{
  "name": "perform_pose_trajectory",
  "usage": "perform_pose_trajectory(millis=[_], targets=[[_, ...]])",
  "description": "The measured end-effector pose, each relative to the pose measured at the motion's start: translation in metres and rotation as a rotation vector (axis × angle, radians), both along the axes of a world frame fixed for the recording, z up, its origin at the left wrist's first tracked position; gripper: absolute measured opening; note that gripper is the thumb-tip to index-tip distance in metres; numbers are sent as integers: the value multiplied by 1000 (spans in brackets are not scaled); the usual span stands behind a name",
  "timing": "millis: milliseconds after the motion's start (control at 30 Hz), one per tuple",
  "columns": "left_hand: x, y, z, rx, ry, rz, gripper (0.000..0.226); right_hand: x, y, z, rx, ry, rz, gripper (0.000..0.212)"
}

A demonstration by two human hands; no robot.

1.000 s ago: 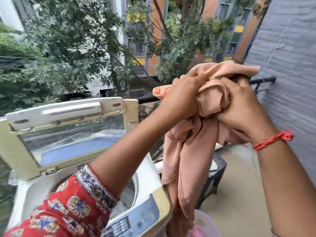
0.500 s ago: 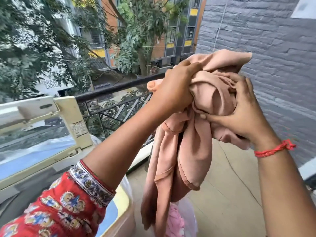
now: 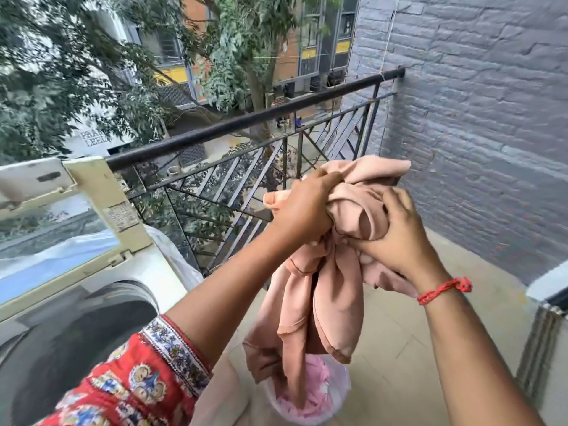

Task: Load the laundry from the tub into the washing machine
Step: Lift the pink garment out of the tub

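Observation:
A peach cloth (image 3: 310,302) is bunched between both hands at chest height, and its tail hangs down into the tub. My left hand (image 3: 302,207) grips the upper left of the bundle. My right hand (image 3: 396,232), with a red thread at the wrist, clasps the bundle from the right. The translucent tub (image 3: 341,395) stands on the floor below, with pink laundry (image 3: 316,398) in it. The top-loading washing machine (image 3: 92,290) is at the left, its lid (image 3: 101,192) raised and its dark drum opening (image 3: 76,333) partly hidden by my left sleeve.
A black metal balcony railing (image 3: 246,124) runs behind the machine and the hands. A grey brick wall (image 3: 476,133) closes the right side. Tiled floor (image 3: 399,348) lies between the tub and the wall. A striped object (image 3: 541,339) stands at the right edge.
The view has swung right and down, so the machine has slid to the left edge and the tub shows more. Both hands have stayed on the peach cloth and sit lower in the frame.

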State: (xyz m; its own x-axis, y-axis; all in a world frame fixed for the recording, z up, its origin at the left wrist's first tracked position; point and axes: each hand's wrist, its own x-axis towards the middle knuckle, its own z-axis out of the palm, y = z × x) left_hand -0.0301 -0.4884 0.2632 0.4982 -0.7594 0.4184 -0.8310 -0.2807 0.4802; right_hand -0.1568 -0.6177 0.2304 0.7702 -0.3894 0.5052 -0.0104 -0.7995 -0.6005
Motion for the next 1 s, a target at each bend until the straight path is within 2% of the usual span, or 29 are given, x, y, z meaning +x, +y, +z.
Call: perform_pose_trajectory(millis=[233, 400, 600, 700, 867, 1000], targets=[[-3, 4, -48, 68, 81, 30, 37, 0, 0, -45, 43, 84, 37, 84], [3, 10, -34, 7, 73, 51, 40, 10, -2, -29, 20, 49, 67, 83], [9, 20, -7, -52, 7, 81, 29, 25, 1, -3, -30, 8, 86, 76], [13, 24, -15, -47, 14, 94, 29, 29, 3, -6, -33, 19, 101, 73], [21, 22, -78, 37, 79, 131, 49, 36, -1, -52, -7, 128, 65, 77], [30, 31, -163, 251, 190, 75, 72, 38, -3, -125, 54, 384, 66, 88]])
